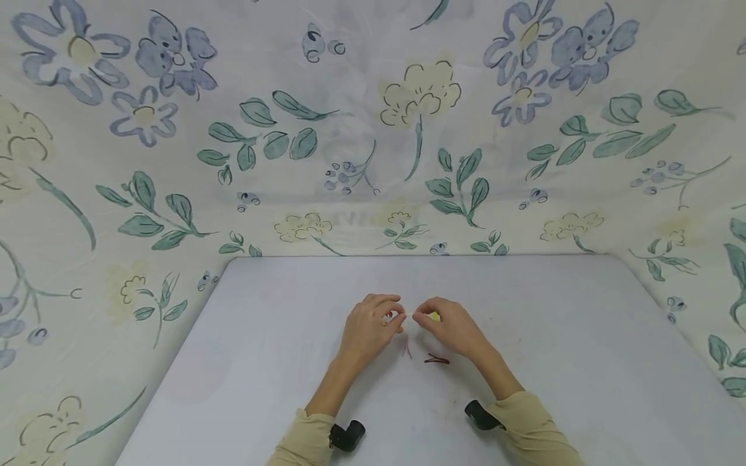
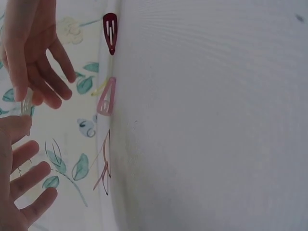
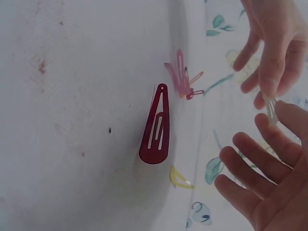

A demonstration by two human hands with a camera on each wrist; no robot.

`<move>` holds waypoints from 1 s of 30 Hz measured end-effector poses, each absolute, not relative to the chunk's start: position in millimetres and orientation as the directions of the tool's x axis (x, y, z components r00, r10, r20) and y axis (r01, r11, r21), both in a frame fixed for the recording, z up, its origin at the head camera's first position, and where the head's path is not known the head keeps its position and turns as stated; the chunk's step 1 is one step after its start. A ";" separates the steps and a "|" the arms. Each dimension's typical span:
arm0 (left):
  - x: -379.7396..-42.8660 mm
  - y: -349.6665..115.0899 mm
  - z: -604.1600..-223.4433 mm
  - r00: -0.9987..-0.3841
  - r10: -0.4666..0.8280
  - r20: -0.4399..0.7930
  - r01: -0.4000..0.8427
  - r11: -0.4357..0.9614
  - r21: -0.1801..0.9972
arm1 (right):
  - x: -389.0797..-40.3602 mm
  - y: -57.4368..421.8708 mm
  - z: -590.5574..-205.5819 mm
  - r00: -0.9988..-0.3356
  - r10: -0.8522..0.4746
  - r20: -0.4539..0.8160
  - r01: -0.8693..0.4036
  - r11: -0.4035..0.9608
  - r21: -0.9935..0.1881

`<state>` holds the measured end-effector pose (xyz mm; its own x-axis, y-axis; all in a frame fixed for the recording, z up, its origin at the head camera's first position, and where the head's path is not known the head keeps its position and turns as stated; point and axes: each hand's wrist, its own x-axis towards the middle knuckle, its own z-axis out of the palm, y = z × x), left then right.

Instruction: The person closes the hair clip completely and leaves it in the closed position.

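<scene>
My left hand (image 1: 370,329) and right hand (image 1: 454,325) meet above the table, fingertips a short way apart. Between them is a small pale snap hair clip (image 2: 26,102), pinched at one end by the left thumb and finger and at the other by the right. The other fingers of both hands are spread loosely, as the right wrist view shows around the clip (image 3: 271,110). Below, on the table, lie a dark red snap clip (image 3: 152,151) and a pink one (image 2: 103,105). A yellow clip (image 1: 435,316) shows just behind the right fingers.
The white table (image 1: 245,388) runs back to a floral cloth (image 1: 361,84). Beyond the red clip is a cluster of pink, orange and red clips (image 3: 181,79). Black wrist cameras (image 1: 348,436) sit at both cuffs.
</scene>
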<state>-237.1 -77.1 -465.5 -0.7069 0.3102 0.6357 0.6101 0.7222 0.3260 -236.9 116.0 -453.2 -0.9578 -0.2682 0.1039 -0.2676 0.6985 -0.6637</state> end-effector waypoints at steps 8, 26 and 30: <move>-239.1 -81.5 -462.3 -0.724 0.353 0.593 0.604 0.740 0.297 | -236.1 115.2 -447.0 -0.950 -0.295 0.106 -0.297 0.735 -0.610; -259.7 -93.4 -441.4 -0.753 0.457 0.473 0.615 0.743 0.262 | -253.9 110.3 -435.4 -0.898 -0.401 0.182 -0.438 0.774 -0.456; -267.8 -91.5 -439.6 -0.774 0.459 0.436 0.601 0.749 0.279 | -261.7 110.8 -434.4 -0.896 -0.408 0.176 -0.443 0.789 -0.426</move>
<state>-267.8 -91.5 -439.6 -0.7744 0.4588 0.4356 0.6008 0.7490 0.2793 -261.7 110.8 -434.4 -0.8958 -0.4081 0.1760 -0.4430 0.7890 -0.4257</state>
